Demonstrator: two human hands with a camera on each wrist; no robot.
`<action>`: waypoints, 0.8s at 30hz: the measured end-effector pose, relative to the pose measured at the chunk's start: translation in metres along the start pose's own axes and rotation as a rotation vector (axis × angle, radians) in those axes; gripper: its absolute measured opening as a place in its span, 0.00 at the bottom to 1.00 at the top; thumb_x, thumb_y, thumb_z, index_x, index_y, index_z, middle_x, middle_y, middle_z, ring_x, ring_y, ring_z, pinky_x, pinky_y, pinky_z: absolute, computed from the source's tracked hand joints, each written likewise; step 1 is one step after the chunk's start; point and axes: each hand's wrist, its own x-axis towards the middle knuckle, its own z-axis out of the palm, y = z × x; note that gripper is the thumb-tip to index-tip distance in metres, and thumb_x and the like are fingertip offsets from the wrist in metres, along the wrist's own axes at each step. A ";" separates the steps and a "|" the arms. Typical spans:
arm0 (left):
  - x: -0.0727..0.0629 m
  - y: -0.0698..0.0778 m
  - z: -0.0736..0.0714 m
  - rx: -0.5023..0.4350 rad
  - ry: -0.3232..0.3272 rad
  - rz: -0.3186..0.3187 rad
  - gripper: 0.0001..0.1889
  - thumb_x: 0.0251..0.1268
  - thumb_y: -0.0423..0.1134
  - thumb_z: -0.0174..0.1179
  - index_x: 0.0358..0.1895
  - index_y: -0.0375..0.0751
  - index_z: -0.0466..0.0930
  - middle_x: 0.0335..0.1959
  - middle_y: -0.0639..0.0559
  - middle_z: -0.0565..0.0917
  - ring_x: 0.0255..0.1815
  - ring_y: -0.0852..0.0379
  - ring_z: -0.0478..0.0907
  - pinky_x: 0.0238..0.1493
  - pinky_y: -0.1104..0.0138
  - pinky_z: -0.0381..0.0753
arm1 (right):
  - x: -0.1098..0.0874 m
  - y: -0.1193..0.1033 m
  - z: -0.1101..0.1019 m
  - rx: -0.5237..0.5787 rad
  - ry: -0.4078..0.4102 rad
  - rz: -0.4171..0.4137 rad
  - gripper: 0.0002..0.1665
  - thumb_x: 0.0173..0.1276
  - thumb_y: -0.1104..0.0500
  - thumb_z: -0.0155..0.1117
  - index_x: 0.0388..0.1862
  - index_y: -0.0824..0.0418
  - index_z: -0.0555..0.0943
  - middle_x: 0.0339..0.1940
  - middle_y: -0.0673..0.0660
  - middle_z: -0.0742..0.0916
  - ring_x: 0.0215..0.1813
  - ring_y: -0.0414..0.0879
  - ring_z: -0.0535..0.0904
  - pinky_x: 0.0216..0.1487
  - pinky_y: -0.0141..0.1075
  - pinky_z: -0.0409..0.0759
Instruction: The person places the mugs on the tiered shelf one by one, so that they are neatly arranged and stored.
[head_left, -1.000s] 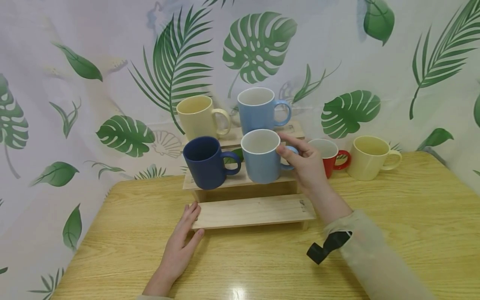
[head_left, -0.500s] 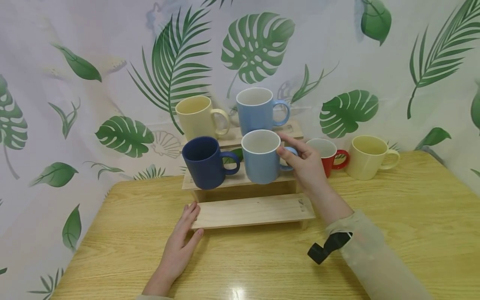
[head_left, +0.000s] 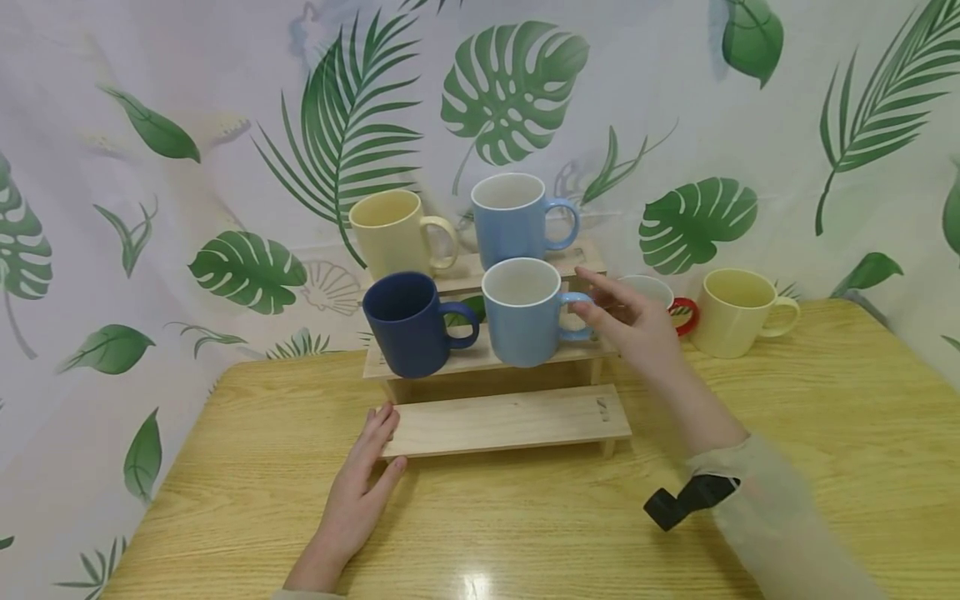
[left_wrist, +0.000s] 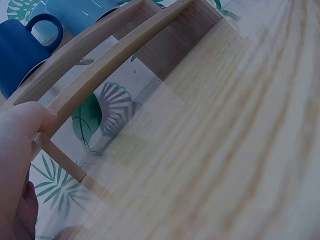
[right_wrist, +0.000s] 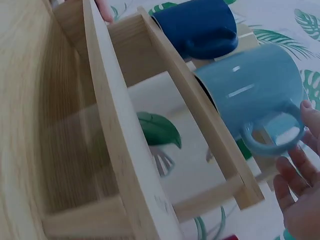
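A light blue mug (head_left: 522,321) with a white inside stands on the middle step of a stepped wooden shelf (head_left: 502,423). Beside its handle is my right hand (head_left: 637,329), fingers spread and loosely bent. In the right wrist view the fingertips (right_wrist: 306,106) are close to the handle; whether one touches cannot be told. A dark blue mug (head_left: 412,325) stands left of it. My left hand (head_left: 358,492) holds the left end of the lowest step, its thumb (left_wrist: 37,116) against the front edge.
On the top step stand a pale yellow mug (head_left: 390,233) and another light blue mug (head_left: 510,221). Right of the shelf, a red mug (head_left: 686,317), partly hidden by my right hand, and a yellow mug (head_left: 735,312) stand on the wooden table (head_left: 810,433). A leaf-print cloth (head_left: 225,167) hangs behind.
My right hand has let go of the light blue mug on the middle step and drawn back to the right. The mugs and my left hand stay in place.
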 end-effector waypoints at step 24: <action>0.000 -0.013 0.003 -0.006 0.005 0.002 0.27 0.70 0.31 0.54 0.71 0.35 0.61 0.74 0.43 0.56 0.75 0.42 0.44 0.69 0.42 0.46 | 0.003 0.074 -0.075 -0.548 -0.018 -0.027 0.43 0.63 0.58 0.69 0.72 0.67 0.61 0.65 0.72 0.69 0.55 0.66 0.69 0.47 0.58 0.73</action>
